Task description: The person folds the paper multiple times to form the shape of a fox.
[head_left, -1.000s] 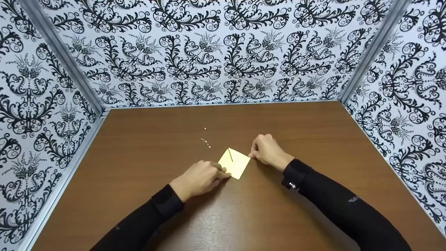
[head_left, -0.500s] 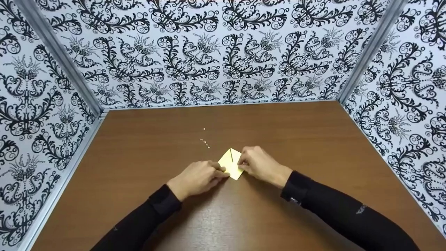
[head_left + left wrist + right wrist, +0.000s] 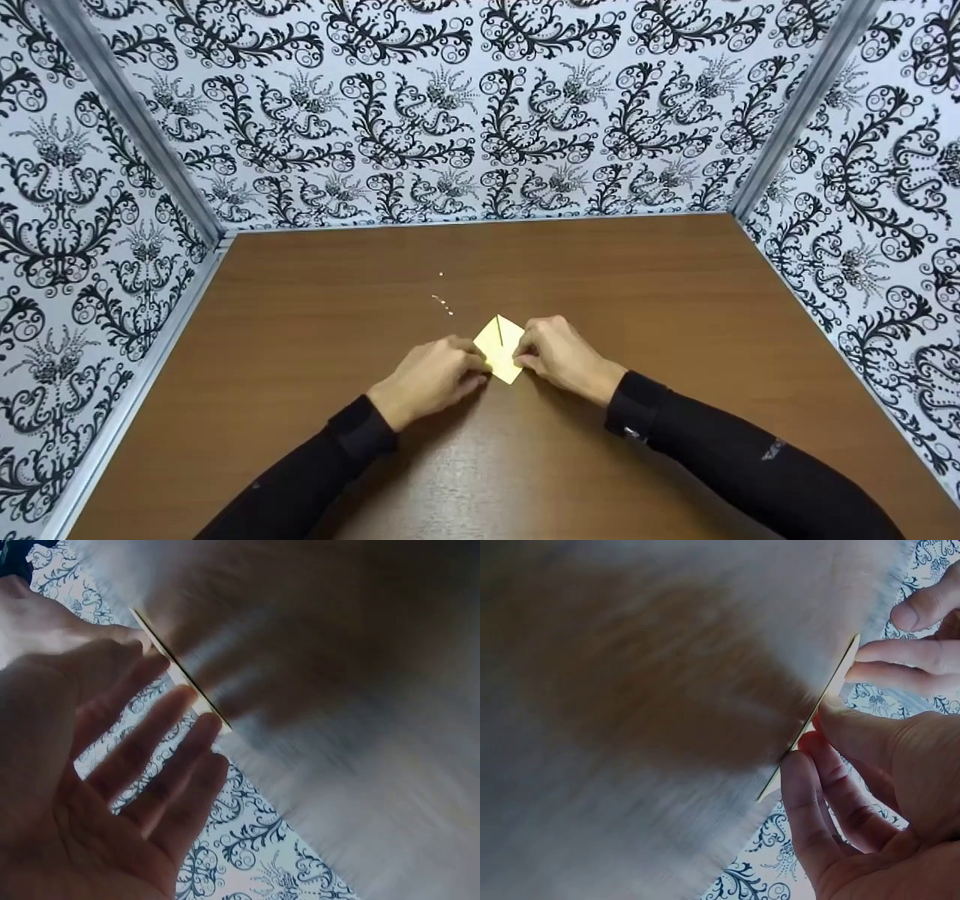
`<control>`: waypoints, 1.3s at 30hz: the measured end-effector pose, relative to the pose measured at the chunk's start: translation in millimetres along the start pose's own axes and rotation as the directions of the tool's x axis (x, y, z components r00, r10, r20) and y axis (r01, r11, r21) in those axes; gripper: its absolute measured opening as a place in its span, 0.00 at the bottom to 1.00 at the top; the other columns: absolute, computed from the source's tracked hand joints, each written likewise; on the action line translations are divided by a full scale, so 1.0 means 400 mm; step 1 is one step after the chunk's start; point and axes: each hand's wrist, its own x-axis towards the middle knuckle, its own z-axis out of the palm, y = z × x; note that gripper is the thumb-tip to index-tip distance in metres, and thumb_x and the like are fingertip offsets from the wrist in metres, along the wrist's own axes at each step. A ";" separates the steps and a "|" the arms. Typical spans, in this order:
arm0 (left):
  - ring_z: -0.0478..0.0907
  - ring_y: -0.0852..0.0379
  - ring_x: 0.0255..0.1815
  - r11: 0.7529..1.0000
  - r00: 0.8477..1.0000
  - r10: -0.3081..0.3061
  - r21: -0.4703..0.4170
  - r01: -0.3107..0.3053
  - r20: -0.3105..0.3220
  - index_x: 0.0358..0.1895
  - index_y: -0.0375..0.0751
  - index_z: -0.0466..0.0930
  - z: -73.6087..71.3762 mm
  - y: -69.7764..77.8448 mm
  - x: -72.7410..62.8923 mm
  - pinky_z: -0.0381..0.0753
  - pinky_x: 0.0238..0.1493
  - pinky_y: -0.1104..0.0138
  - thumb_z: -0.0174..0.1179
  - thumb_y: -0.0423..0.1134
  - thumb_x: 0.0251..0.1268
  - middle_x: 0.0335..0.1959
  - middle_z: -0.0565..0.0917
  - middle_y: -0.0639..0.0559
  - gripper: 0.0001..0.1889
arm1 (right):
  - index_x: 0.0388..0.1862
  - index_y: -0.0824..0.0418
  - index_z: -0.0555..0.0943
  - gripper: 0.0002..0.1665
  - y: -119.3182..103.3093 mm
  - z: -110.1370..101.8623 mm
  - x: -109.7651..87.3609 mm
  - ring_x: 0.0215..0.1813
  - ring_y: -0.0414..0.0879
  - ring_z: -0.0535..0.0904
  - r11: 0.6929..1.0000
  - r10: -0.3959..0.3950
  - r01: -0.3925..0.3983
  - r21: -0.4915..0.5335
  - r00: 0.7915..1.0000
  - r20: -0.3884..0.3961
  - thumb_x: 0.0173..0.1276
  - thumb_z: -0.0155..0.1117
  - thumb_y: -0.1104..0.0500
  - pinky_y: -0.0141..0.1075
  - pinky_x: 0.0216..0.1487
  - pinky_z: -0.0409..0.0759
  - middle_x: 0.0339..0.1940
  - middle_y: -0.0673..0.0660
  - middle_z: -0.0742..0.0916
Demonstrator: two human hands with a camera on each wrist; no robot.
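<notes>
In the head view a small yellow folded paper [image 3: 499,351] lies on the table like a diamond, with a dark slit running down from its top corner. My left hand [image 3: 435,375] touches its left edge. Fairly straight fingers [image 3: 180,757] reach to the paper's edge in the left wrist view. On the other side, my right hand [image 3: 566,360] pinches the right edge. Its thumb and bent fingers meet at the thin paper edge [image 3: 810,720] in the right wrist view. Part of the paper is hidden behind the fingers of both hands.
Several tiny white scraps [image 3: 444,303] lie on the brown wooden table [image 3: 337,292] beyond the paper. Patterned black-and-white walls [image 3: 480,112] enclose the back and sides, with grey metal posts [image 3: 806,105] at the corners.
My right hand has come in from the paper's right corner, moving left and down onto its right edge. My left hand's fingers have shifted off the paper's face to its left edge.
</notes>
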 end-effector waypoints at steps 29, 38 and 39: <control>0.88 0.58 0.33 0.974 0.977 -0.208 -0.080 0.211 0.044 0.32 0.47 0.94 0.024 0.036 0.113 0.92 0.37 0.60 0.88 0.48 0.66 0.35 0.93 0.54 0.13 | 0.35 0.59 1.00 0.06 0.004 0.000 0.003 0.35 0.42 0.86 0.999 0.053 -0.053 -0.002 0.999 0.003 0.69 0.85 0.70 0.31 0.37 0.84 0.33 0.56 0.93; 0.88 0.58 0.34 0.970 0.977 -0.211 -0.116 0.214 0.041 0.32 0.47 0.94 0.025 0.018 0.107 0.92 0.40 0.60 0.88 0.48 0.66 0.34 0.93 0.54 0.13 | 0.34 0.59 0.99 0.06 -0.006 -0.001 0.005 0.35 0.40 0.83 0.997 0.066 -0.066 -0.027 0.998 0.018 0.69 0.86 0.68 0.32 0.36 0.83 0.32 0.54 0.93; 0.88 0.59 0.34 0.970 0.977 -0.207 -0.124 0.211 0.039 0.32 0.47 0.94 0.025 0.014 0.106 0.92 0.40 0.60 0.88 0.47 0.65 0.34 0.93 0.54 0.13 | 0.34 0.59 0.99 0.06 -0.006 -0.001 0.005 0.35 0.40 0.83 0.997 0.067 -0.066 -0.027 0.998 0.020 0.70 0.86 0.68 0.33 0.36 0.84 0.32 0.54 0.93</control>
